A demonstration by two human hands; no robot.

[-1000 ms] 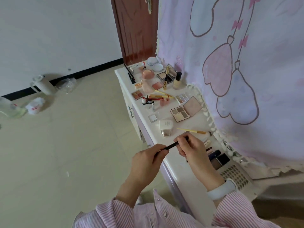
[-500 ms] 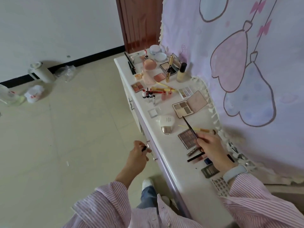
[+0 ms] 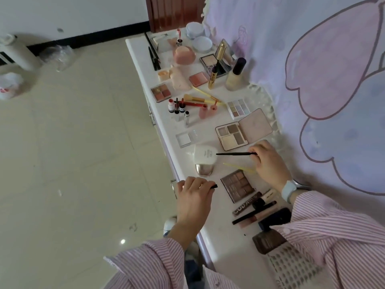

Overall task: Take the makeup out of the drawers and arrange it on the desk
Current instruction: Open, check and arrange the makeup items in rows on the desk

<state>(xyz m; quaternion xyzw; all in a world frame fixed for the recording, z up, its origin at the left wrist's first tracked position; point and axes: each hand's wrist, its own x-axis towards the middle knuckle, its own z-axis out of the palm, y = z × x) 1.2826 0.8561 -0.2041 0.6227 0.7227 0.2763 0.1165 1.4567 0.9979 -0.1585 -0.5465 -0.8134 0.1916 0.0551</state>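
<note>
Now 2 hands work: right hand [image 3: 268,161] pinches 1 black pencil [image 3: 235,153], left hand [image 3: 195,192] grips 1 black cap [image 3: 214,186].

**Around the room**

A pale tiled floor [image 3: 73,153] fills the left. A white jug [image 3: 17,53] and plastic bags [image 3: 56,56] sit by the white wall. A brown door [image 3: 175,11] stands beside a cartoon-printed lilac curtain [image 3: 312,59].
</note>
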